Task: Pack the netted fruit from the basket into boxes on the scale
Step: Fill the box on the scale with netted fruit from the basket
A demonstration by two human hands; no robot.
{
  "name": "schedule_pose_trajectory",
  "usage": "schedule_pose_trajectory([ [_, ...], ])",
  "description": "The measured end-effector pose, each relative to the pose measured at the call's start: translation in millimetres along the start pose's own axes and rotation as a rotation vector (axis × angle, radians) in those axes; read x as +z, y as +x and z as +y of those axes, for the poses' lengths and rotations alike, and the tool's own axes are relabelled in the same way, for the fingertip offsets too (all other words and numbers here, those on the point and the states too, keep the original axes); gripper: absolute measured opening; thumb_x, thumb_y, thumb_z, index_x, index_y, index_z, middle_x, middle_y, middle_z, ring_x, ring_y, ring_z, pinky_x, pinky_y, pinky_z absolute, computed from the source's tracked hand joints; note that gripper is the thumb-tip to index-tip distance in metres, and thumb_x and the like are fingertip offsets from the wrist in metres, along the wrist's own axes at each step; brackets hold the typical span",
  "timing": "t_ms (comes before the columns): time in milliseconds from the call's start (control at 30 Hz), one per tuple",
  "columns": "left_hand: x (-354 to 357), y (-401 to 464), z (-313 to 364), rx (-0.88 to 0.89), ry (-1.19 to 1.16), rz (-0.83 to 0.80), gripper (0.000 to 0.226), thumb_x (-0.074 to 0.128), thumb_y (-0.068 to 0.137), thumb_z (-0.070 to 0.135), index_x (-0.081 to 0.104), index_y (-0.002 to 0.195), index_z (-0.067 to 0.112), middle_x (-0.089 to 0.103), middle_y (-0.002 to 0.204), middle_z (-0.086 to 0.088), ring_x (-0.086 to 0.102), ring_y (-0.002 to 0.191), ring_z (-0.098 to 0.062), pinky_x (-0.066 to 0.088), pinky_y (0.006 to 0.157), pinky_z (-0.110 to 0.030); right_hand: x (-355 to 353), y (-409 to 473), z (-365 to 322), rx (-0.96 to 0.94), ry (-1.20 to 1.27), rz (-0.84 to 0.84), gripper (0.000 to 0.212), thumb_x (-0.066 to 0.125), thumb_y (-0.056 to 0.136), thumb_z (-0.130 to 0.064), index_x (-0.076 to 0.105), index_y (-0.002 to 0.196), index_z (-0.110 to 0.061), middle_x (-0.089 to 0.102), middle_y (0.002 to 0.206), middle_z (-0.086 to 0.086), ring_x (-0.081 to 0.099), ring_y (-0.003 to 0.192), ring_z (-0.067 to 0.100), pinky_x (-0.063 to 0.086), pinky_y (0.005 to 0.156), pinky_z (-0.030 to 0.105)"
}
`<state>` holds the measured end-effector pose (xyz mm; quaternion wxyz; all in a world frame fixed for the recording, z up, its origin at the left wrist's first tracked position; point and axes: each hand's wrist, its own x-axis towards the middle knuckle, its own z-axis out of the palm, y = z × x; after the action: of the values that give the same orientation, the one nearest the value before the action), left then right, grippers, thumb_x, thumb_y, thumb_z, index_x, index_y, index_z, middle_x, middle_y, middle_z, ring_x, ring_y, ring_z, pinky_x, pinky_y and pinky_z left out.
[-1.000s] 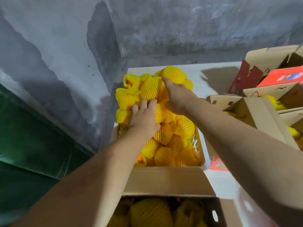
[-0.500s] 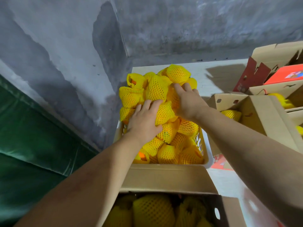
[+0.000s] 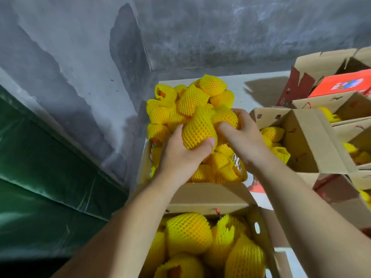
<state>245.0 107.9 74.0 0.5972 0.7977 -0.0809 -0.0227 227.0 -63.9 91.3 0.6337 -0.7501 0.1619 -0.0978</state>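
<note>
A white plastic basket [image 3: 145,157] stands against the wall, heaped with fruit in yellow foam nets [image 3: 210,88]. My left hand [image 3: 180,155] grips one netted fruit [image 3: 198,130] lifted off the heap, thumb across its lower end. My right hand [image 3: 241,137] curls round another netted fruit [image 3: 225,117] beside it. Just below the basket an open cardboard box [image 3: 208,197] holds several netted fruit [image 3: 188,233]. The scale is hidden.
More open cardboard boxes [image 3: 305,137] with netted fruit stand to the right, and a red-orange box [image 3: 341,83] at the back right. A grey concrete wall [image 3: 80,57] runs along the left and back. Green sheeting [image 3: 40,167] lies at lower left.
Both hands have pulled back toward me from the top of the heap. Each has closed round a netted fruit and lifted it. The view has tilted down, showing more of the near box.
</note>
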Motion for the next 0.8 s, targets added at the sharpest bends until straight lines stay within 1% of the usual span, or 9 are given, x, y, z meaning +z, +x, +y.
schedule_pose_trajectory([
  [100, -3.7, -33.8, 27.5, -0.018, -0.317, 0.018, 0.070, 0.076, 0.067, 0.059, 0.061, 0.131, 0.035, 0.071, 0.133, 0.006, 0.068, 0.122, -0.018, 0.054, 0.105, -0.048, 11.5, -45.6, -16.4, 0.126, 0.404, -0.049, 0.063, 0.081, 0.075, -0.049, 0.056, 0.130, -0.031, 0.074, 0.117, 0.005, 0.076, 0.101, 0.023, 0.063, 0.083, 0.054],
  [200, -25.6, -78.3, 41.1, -0.068, -0.483, -0.055, 0.070, 0.084, 0.065, 0.056, 0.057, 0.127, 0.039, 0.077, 0.116, -0.001, 0.075, 0.094, -0.024, 0.057, 0.077, -0.039, 10.9, -96.8, -33.1, 0.124, 0.633, -0.031, 0.054, 0.081, 0.089, -0.030, 0.050, 0.133, -0.024, 0.070, 0.124, 0.014, 0.076, 0.102, 0.029, 0.063, 0.078, 0.048],
  [300, -65.0, -134.3, 27.0, -0.234, -0.569, -0.066, 0.104, 0.092, 0.051, 0.073, 0.058, 0.138, 0.026, 0.073, 0.107, -0.002, 0.066, 0.074, -0.018, 0.050, 0.065, -0.033, 5.8, -156.4, -37.4, 0.003, 0.428, 0.095, 0.058, 0.083, 0.087, -0.020, 0.038, 0.123, -0.026, 0.066, 0.109, 0.007, 0.075, 0.081, 0.027, 0.063, 0.066, 0.043],
  [367, -96.3, -168.9, 12.8, -0.348, -0.660, -0.041, 0.114, 0.093, 0.040, 0.078, 0.062, 0.137, 0.026, 0.072, 0.112, -0.002, 0.067, 0.078, -0.014, 0.053, 0.067, -0.031, -0.7, -194.3, -33.0, -0.137, 0.202, 0.131, 0.065, 0.087, 0.083, -0.021, 0.035, 0.124, -0.024, 0.068, 0.094, -0.003, 0.073, 0.070, 0.028, 0.063, 0.057, 0.043],
  [433, -120.6, -193.5, 1.0, -0.403, -0.722, -0.031, 0.114, 0.098, 0.041, 0.069, 0.060, 0.140, 0.027, 0.076, 0.121, 0.000, 0.076, 0.098, -0.017, 0.061, 0.072, -0.030, -6.4, -224.0, -28.7, -0.246, -0.029, 0.111, 0.068, 0.088, 0.082, -0.034, 0.043, 0.132, -0.024, 0.069, 0.099, 0.000, 0.071, 0.072, 0.034, 0.061, 0.055, 0.048],
  [500, -136.4, -209.2, -6.2, -0.407, -0.744, -0.058, 0.099, 0.097, 0.056, 0.047, 0.056, 0.143, 0.024, 0.075, 0.127, -0.002, 0.074, 0.112, -0.023, 0.063, 0.077, -0.032, -9.0, -241.4, -26.6, -0.266, -0.345, 0.055, 0.079, 0.083, 0.078, -0.052, 0.049, 0.145, -0.029, 0.065, 0.112, 0.006, 0.066, 0.083, 0.026, 0.058, 0.067, 0.045],
  [600, -149.6, -226.9, -11.1, -0.375, -0.723, -0.084, 0.077, 0.089, 0.070, 0.026, 0.052, 0.138, 0.019, 0.075, 0.115, -0.005, 0.074, 0.099, -0.021, 0.059, 0.070, -0.029, -2.6, -260.5, -20.9, -0.154, -0.772, -0.145, 0.089, 0.074, 0.081, -0.058, 0.038, 0.159, -0.033, 0.052, 0.147, 0.007, 0.057, 0.121, 0.022, 0.049, 0.100, 0.040],
  [667, -156.6, -240.0, -14.5, -0.360, -0.720, -0.127, 0.083, 0.091, 0.069, 0.024, 0.048, 0.140, 0.026, 0.071, 0.118, -0.007, 0.073, 0.098, -0.019, 0.057, 0.069, -0.028, 3.8, -273.8, -18.1, -0.114, -0.779, -0.095, 0.073, 0.066, 0.093, -0.049, 0.040, 0.158, -0.032, 0.051, 0.151, 0.007, 0.059, 0.123, 0.027, 0.049, 0.106, 0.044],
  [800, -169.5, -265.9, -16.8, -0.288, -0.671, -0.194, 0.093, 0.092, 0.059, 0.034, 0.044, 0.139, 0.039, 0.071, 0.117, 0.004, 0.071, 0.095, -0.009, 0.053, 0.067, -0.022, 22.1, -302.8, -30.7, -0.217, -0.534, 0.138, 0.037, 0.056, 0.103, -0.038, 0.060, 0.139, -0.029, 0.067, 0.114, 0.002, 0.068, 0.092, 0.025, 0.058, 0.081, 0.055],
])
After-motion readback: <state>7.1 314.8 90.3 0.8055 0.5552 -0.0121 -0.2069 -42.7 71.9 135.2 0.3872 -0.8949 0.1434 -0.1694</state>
